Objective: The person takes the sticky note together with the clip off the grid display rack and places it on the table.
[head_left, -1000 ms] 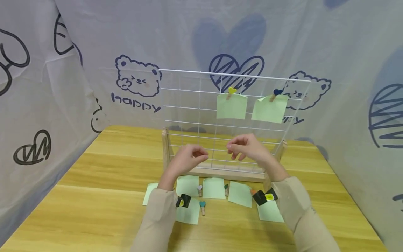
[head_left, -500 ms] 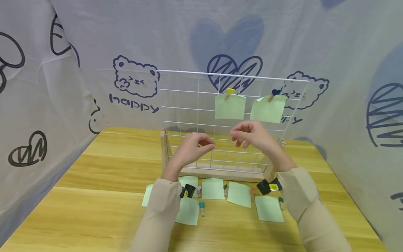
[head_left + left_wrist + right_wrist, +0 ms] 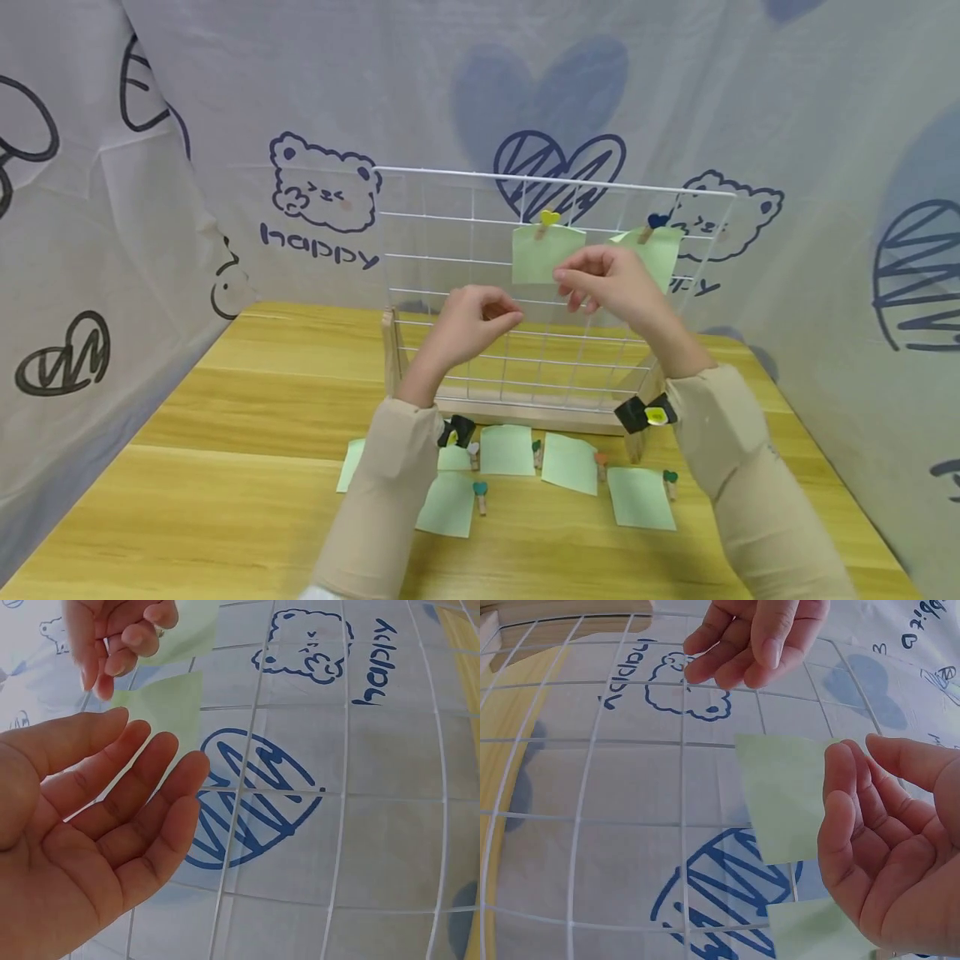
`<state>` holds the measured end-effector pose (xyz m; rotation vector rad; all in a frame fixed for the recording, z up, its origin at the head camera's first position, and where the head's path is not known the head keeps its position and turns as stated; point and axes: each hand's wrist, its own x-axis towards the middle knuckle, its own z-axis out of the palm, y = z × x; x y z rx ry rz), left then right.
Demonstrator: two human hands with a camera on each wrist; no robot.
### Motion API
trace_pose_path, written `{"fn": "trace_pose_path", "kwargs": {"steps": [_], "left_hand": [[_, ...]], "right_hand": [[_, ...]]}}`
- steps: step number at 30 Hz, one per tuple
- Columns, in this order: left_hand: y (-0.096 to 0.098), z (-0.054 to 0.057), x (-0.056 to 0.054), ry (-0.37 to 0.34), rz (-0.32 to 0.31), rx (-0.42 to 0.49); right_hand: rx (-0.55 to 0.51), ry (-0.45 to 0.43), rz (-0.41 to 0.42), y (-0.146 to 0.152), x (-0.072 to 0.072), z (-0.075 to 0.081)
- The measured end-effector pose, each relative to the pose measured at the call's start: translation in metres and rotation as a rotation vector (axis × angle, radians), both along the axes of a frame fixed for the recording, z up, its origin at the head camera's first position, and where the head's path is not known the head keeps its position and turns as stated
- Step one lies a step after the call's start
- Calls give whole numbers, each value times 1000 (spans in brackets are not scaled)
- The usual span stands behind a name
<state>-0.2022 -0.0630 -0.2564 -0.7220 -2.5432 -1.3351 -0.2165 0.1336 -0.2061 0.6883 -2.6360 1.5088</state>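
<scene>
Both hands are raised in front of a white wire grid (image 3: 450, 172) on a wooden stand, with fingers loosely curled and thumb tips apart from the fingertips. My left hand (image 3: 468, 329) is before the middle of the grid; its palm and fingers bear nothing in the left wrist view. Higher and further right, my right hand (image 3: 611, 287) overlaps the lower part of two hanging notes and holds nothing. One pale green note (image 3: 534, 260) hangs from a yellow heart clothespin (image 3: 550, 218), the other green note (image 3: 663, 254) from a dark blue heart clothespin (image 3: 657, 221).
On the wooden table (image 3: 225, 500) before the stand lie several green notes, among them a note (image 3: 641, 498) at the right. Small heart clothespins lie between them, such as a teal one (image 3: 481, 496) and an orange one (image 3: 602, 463). A printed curtain (image 3: 187, 250) hangs behind.
Both hands have risen along the grid, the right one now in front of the hanging notes. The left hand has also shifted a little right. The notes and clothespins stay put.
</scene>
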Motion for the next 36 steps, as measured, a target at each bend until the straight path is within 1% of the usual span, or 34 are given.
{"fn": "trace_pose_path", "kwargs": {"steps": [5, 9, 12, 15, 19, 22, 28, 33, 36], "left_hand": [[2, 5, -3, -16, 34, 37], [3, 7, -4, -5, 79, 70], [4, 9, -5, 24, 112, 111], [6, 11, -7, 77, 138, 161], [9, 15, -9, 151, 173, 215], [10, 19, -10, 172, 199, 232], [12, 23, -11, 169, 223, 257], [15, 25, -12, 154, 228, 275], [17, 26, -14, 159, 219, 290]], "right_hand": [[-34, 38, -21, -3, -3, 9], [-77, 87, -64, -5, -4, 12], [-106, 153, -99, -6, -5, 13], [-122, 229, -121, -7, -7, 14], [-94, 330, -123, -10, -9, 18], [-30, 368, -122, -12, -11, 21], [114, 339, -144, -16, -15, 25], [150, 286, -138, -18, -18, 29], [182, 264, -136, -19, -19, 31]]}}
